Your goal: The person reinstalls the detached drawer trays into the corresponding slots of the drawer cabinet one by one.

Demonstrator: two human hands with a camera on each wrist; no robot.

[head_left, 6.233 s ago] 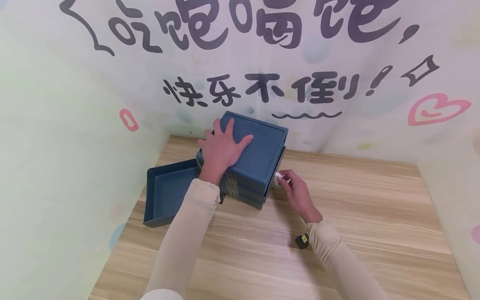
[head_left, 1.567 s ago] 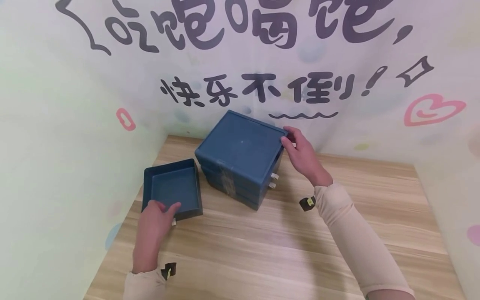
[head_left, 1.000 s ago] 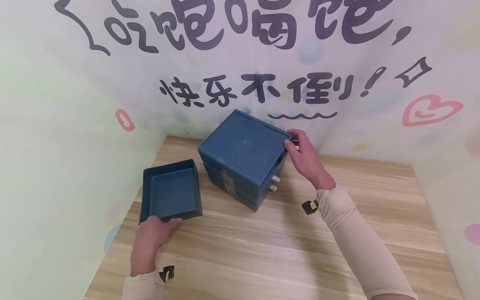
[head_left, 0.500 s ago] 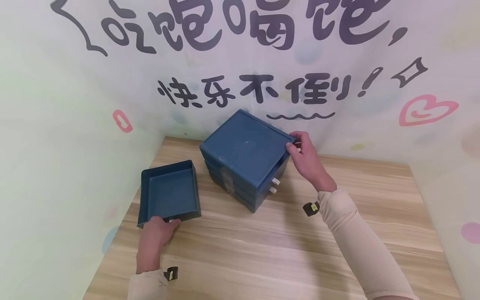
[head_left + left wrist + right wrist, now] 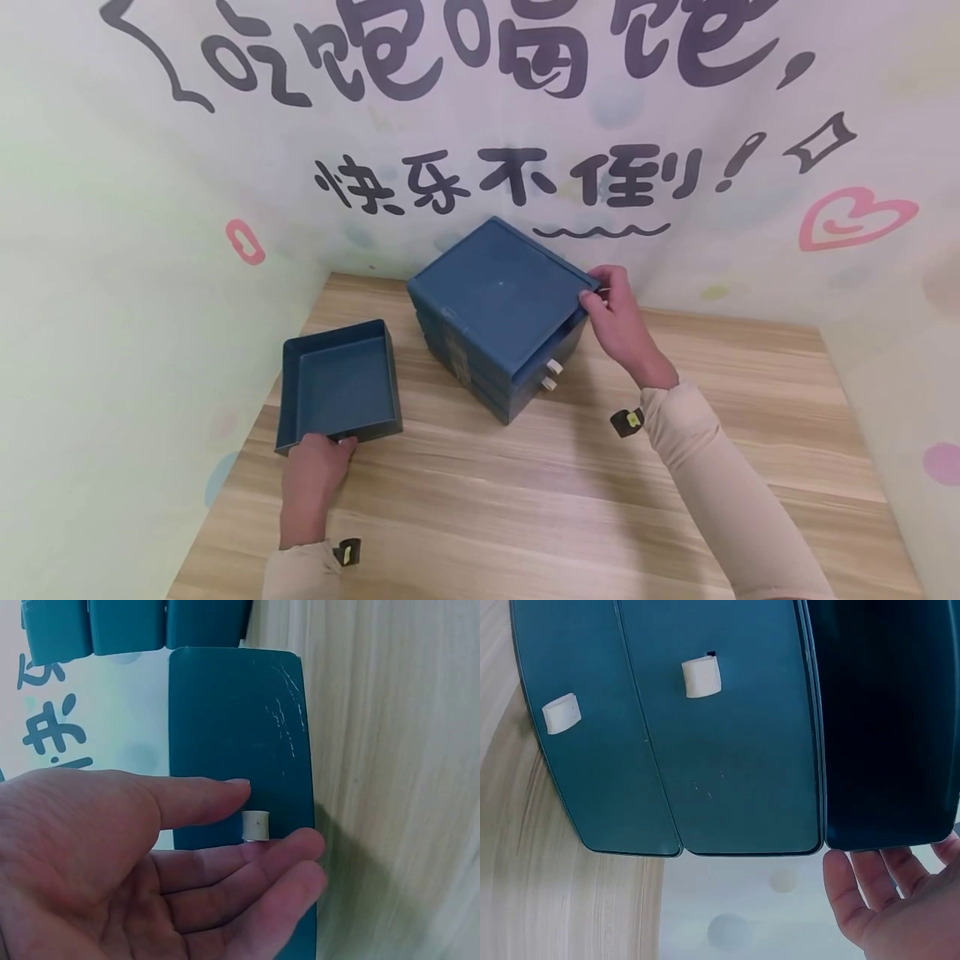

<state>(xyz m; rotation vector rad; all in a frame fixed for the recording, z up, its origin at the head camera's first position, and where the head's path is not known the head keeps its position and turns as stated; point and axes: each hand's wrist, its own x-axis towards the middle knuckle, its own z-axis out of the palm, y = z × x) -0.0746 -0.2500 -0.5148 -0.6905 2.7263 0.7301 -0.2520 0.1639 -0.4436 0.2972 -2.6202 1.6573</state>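
Note:
A blue drawer cabinet [image 5: 498,292] stands near the back wall, turned at an angle. Its top slot [image 5: 889,727] is a dark opening; the two drawers below carry white pull tabs [image 5: 702,676]. My right hand [image 5: 618,321] grips the cabinet's right corner, thumb at the top panel's edge and fingers against the side wall. To the left, a loose blue drawer [image 5: 348,383] lies on the table, its inside bare. My left hand [image 5: 315,471] is at its near front, thumb and fingers spread apart on either side of its white tab [image 5: 256,825].
The wood-grain table [image 5: 480,517] extends in front and to the right. A printed wall [image 5: 720,225] stands close behind the cabinet, and another plain wall [image 5: 135,350] borders the left side. Clear tape [image 5: 456,350] runs down the cabinet's left face.
The right hand left a lower tab for the cabinet's corner, and the cabinet has turned clockwise, its tabbed front swinging nearer. The left hand moved from the cabinet's top to the loose drawer's front.

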